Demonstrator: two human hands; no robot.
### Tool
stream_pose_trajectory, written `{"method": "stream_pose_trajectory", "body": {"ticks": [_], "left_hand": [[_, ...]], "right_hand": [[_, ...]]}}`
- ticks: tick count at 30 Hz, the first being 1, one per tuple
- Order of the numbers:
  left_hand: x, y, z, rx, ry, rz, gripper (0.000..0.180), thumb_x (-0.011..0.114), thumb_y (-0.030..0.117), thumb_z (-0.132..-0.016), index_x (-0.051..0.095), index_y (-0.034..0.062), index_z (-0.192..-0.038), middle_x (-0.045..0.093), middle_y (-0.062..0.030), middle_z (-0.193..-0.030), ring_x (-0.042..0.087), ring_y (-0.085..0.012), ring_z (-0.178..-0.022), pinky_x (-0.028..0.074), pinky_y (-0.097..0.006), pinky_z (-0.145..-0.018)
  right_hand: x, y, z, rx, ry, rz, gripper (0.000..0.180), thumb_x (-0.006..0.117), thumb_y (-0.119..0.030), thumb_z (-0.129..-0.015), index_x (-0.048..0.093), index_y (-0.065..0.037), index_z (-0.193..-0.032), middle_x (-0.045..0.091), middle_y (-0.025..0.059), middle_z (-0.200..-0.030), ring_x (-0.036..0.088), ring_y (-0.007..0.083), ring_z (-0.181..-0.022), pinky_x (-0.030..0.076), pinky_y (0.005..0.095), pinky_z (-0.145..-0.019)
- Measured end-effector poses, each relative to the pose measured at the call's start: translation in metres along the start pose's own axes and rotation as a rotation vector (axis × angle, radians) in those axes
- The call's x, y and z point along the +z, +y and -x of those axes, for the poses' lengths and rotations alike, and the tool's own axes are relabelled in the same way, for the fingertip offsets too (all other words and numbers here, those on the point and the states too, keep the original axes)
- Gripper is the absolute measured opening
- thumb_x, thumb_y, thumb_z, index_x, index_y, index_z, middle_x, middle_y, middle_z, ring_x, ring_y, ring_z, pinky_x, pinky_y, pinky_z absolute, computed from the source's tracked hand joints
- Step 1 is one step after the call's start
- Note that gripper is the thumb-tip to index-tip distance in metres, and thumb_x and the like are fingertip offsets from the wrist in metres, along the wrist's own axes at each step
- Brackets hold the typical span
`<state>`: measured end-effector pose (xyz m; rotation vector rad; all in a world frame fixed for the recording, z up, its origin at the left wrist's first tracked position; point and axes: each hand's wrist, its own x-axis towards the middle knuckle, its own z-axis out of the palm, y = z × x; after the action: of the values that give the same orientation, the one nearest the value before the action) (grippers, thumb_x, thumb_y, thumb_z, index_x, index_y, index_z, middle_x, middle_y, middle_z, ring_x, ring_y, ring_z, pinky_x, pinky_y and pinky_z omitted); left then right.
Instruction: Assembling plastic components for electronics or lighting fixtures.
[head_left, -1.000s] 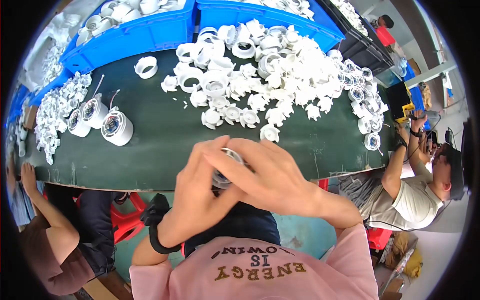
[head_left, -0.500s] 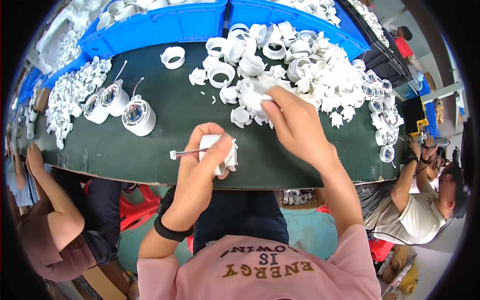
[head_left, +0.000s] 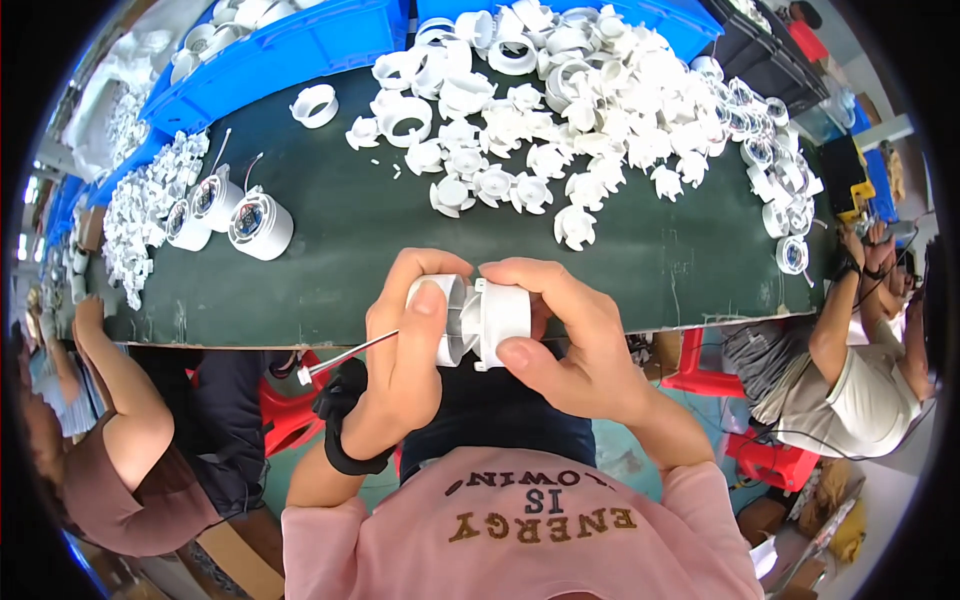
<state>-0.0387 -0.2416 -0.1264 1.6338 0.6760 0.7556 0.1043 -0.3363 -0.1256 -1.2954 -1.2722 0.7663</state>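
My left hand (head_left: 402, 345) is closed around a white round fan housing (head_left: 452, 335), and a thin cable (head_left: 350, 353) with a white plug hangs from it. White blades show at its open side. My right hand (head_left: 580, 345) grips a white plastic ring (head_left: 507, 322) with small lugs along its rim. I hold the two parts face to face, touching or almost touching, at the table's front edge. Fingers cover their outer sides.
Beyond my hands, a heap of white impellers and rings (head_left: 580, 110) lies on the dark green table (head_left: 330, 200). Several wired units (head_left: 262, 228) and a small-parts pile (head_left: 150, 215) are on the left. Blue bins (head_left: 290, 62) line the back. People sit on both sides.
My right hand has come back from the heap with a white ring and brought it against the fan housing. My left hand has turned the housing, and its cable now hangs lower.
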Motion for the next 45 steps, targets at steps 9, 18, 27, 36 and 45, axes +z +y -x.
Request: {"method": "stream_pose_trajectory", "body": {"ticks": [9,18,27,36,45], "left_hand": [[0.019,-0.003,0.005,0.116,0.004,-0.049,0.045,0.031,0.034,-0.097,0.052,-0.0054,-0.1,0.058,-0.0123,-0.08,0.054,-0.0158,-0.067,0.042,-0.029,-0.059],[0.025,0.003,0.01,0.175,0.003,-0.071,0.046,0.034,0.036,-0.096,0.05,-0.0063,-0.104,0.059,-0.0135,-0.082,0.057,-0.0187,-0.069,0.045,-0.031,-0.062],[0.017,0.01,-0.024,-0.069,-0.223,-0.157,0.055,0.058,0.021,-0.09,0.028,-0.0026,-0.13,0.053,-0.0172,-0.108,0.055,-0.0232,-0.094,0.046,-0.034,-0.082],[-0.087,0.024,-0.217,0.261,-0.087,-0.481,0.025,0.063,0.012,-0.087,0.061,-0.0002,-0.109,0.063,-0.0027,-0.1,0.057,-0.0097,-0.093,0.046,-0.026,-0.081],[-0.184,-0.023,-0.41,-0.123,-0.512,-1.081,0.074,0.073,0.015,-0.069,0.045,0.0104,-0.137,0.051,-0.021,-0.131,0.052,-0.0312,-0.119,0.043,-0.038,-0.097]], "right_hand": [[0.003,0.013,0.012,-0.235,0.093,0.196,0.043,0.058,-0.022,-0.09,0.049,0.002,-0.124,0.056,0.0142,-0.092,0.054,0.0222,-0.069,0.045,0.0322,-0.06],[0.015,0.021,0.013,-0.392,0.199,0.341,0.051,0.054,-0.03,-0.088,0.044,0.007,-0.121,0.055,0.0218,-0.093,0.054,0.0347,-0.071,0.046,0.0412,-0.064],[0.004,0.01,0.01,0.023,0.251,0.107,0.072,0.07,-0.011,-0.079,0.031,0.0,-0.139,0.062,0.0147,-0.09,0.062,0.0207,-0.066,0.049,0.0311,-0.06],[-0.014,0.038,0.006,0.183,0.274,-0.131,0.077,0.07,-0.005,-0.07,0.027,-0.002,-0.135,0.055,0.0115,-0.105,0.055,0.0154,-0.093,0.045,0.0292,-0.082],[-0.013,0.047,0.017,0.253,0.229,-0.075,0.077,0.078,-0.015,-0.065,0.033,-0.004,-0.126,0.056,0.011,-0.102,0.057,0.0158,-0.088,0.047,0.0299,-0.078]]}}
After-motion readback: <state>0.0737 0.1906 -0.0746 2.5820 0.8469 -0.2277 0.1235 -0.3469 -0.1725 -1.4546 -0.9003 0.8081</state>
